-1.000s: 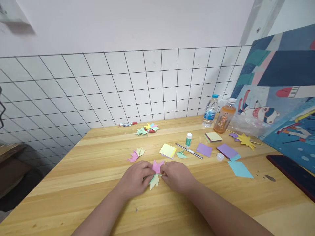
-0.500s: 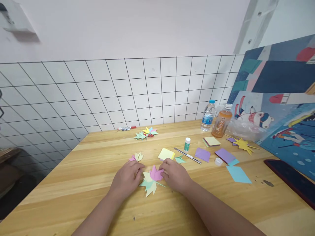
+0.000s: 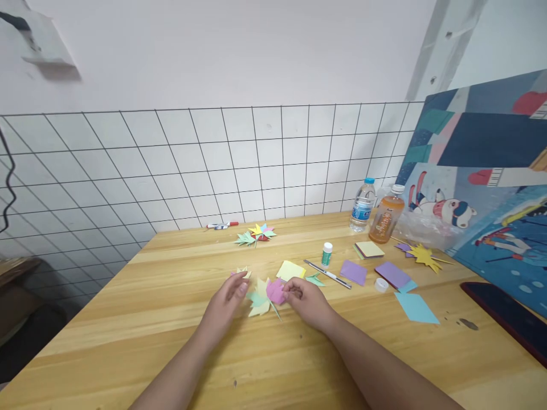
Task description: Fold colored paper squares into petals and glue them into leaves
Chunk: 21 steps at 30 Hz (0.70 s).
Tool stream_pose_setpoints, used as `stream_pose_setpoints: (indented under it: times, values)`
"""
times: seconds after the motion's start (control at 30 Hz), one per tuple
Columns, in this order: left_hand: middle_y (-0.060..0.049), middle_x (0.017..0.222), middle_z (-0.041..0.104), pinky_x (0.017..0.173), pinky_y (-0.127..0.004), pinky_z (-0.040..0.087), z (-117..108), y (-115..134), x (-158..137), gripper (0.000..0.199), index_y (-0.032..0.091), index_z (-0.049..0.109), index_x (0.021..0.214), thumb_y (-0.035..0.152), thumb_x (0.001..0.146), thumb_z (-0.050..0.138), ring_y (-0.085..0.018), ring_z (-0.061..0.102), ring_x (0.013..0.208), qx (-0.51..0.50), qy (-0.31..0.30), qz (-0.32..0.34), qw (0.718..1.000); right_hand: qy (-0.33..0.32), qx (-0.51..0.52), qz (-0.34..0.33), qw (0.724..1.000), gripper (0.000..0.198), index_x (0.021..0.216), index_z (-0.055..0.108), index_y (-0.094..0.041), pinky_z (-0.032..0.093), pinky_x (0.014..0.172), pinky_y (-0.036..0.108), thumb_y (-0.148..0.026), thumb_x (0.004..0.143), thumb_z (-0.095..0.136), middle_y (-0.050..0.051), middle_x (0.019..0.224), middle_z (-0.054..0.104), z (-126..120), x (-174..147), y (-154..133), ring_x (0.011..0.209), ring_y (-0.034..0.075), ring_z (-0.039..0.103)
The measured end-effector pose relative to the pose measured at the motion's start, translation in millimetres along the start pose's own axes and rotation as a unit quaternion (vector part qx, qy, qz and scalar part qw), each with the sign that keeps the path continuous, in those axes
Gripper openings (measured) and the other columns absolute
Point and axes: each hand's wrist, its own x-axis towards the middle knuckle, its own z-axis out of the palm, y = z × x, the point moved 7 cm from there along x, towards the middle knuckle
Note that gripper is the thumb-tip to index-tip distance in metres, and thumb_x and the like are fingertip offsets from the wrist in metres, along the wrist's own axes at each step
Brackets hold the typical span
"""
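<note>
A joined cluster of paper leaves [image 3: 260,300], pale yellow, green and pink, is in front of me. My right hand [image 3: 308,302] pinches the edge of its pink part [image 3: 276,291] between thumb and fingers. My left hand [image 3: 226,304] is just left of the cluster, fingers apart, with nothing in it. Behind the left fingers a small cream and pink folded paper [image 3: 243,271] is partly hidden. A pale yellow paper stack [image 3: 291,270] and a green folded paper leaf [image 3: 315,279] lie just beyond the right hand.
A glue stick [image 3: 327,254], a craft knife [image 3: 327,274], purple paper [image 3: 354,272], blue paper [image 3: 416,307] and a white cap [image 3: 381,285] lie to the right. Two bottles, a water bottle [image 3: 362,206] and an orange drink bottle [image 3: 387,215], stand behind. Finished leaves [image 3: 258,232] and markers [image 3: 223,225] are near the wall.
The leaf cluster has turned and shifted slightly up and right, lifted by the right hand. My left hand has moved off it and its fingers have opened. The camera has tilted slightly.
</note>
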Motion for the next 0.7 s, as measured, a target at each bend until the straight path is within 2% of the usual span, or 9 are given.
stream_pose_setpoints:
  times: [0.1,0.2,0.37,0.43,0.5,0.6,0.7]
  values:
    - [-0.013,0.123,0.057,0.093,-0.036,0.044,13,-11,-2,0.058,0.019,0.051,0.122,0.056,0.077,0.055,-0.024,0.054,0.113,-0.168,-0.045,-0.069,0.982,0.026,0.067,-0.008,0.997,0.011,0.078,0.052,-0.018,0.046,0.071,0.027,-0.029,0.078,0.053,0.002,0.08,0.063,-2,2,-2,0.076,0.016,0.06]
    - [-0.012,0.118,0.062,0.088,-0.034,0.046,25,-12,-5,0.055,0.019,0.054,0.116,0.052,0.073,0.063,-0.023,0.057,0.108,-0.23,-0.092,-0.096,0.964,0.033,0.09,-0.016,0.995,0.014,0.078,0.051,-0.018,0.046,0.071,0.027,-0.032,0.077,0.055,0.002,0.078,0.061,-2,3,-4,0.075,0.015,0.059]
    - [-0.009,0.093,0.071,0.077,-0.032,0.047,32,-9,-5,0.038,0.015,0.063,0.094,0.04,0.067,0.072,-0.022,0.065,0.085,-0.201,-0.104,-0.102,0.969,0.022,0.092,-0.004,0.996,0.016,0.076,0.051,-0.018,0.047,0.068,0.027,-0.033,0.076,0.055,0.001,0.076,0.061,4,-1,-5,0.074,0.015,0.059]
    - [-0.007,0.083,0.071,0.072,-0.03,0.047,34,-10,-4,0.036,0.014,0.064,0.088,0.038,0.063,0.075,-0.02,0.065,0.076,-0.198,-0.104,-0.106,0.969,0.008,0.101,0.022,0.995,0.016,0.082,0.05,-0.019,0.047,0.058,0.024,-0.033,0.076,0.056,0.002,0.082,0.062,8,-3,-3,0.072,0.015,0.059]
    - [-0.005,0.077,0.07,0.065,-0.027,0.045,35,-13,-4,0.034,0.014,0.063,0.084,0.037,0.062,0.075,-0.017,0.063,0.069,-0.197,-0.104,-0.113,0.968,-0.005,0.11,0.057,0.992,0.026,0.097,0.048,-0.021,0.043,0.046,0.019,-0.034,0.075,0.056,0.003,0.091,0.061,11,-5,1,0.074,0.015,0.06]
    - [0.0,0.069,0.067,0.058,-0.023,0.042,36,-17,-3,0.035,0.016,0.059,0.085,0.035,0.061,0.077,-0.014,0.06,0.061,-0.201,-0.1,-0.118,0.967,-0.013,0.129,0.09,0.987,0.046,0.115,0.041,-0.025,0.039,0.039,0.016,-0.035,0.073,0.058,0.003,0.094,0.059,12,-7,4,0.076,0.016,0.06]
    - [0.006,0.054,0.057,0.053,-0.021,0.038,36,-18,-4,0.044,0.017,0.056,0.095,0.036,0.061,0.076,-0.011,0.055,0.051,-0.166,-0.106,-0.108,0.974,-0.012,0.142,0.087,0.986,0.047,0.114,0.043,-0.022,0.039,0.04,0.017,-0.034,0.072,0.059,0.0,0.079,0.058,10,-7,3,0.064,0.013,0.058]
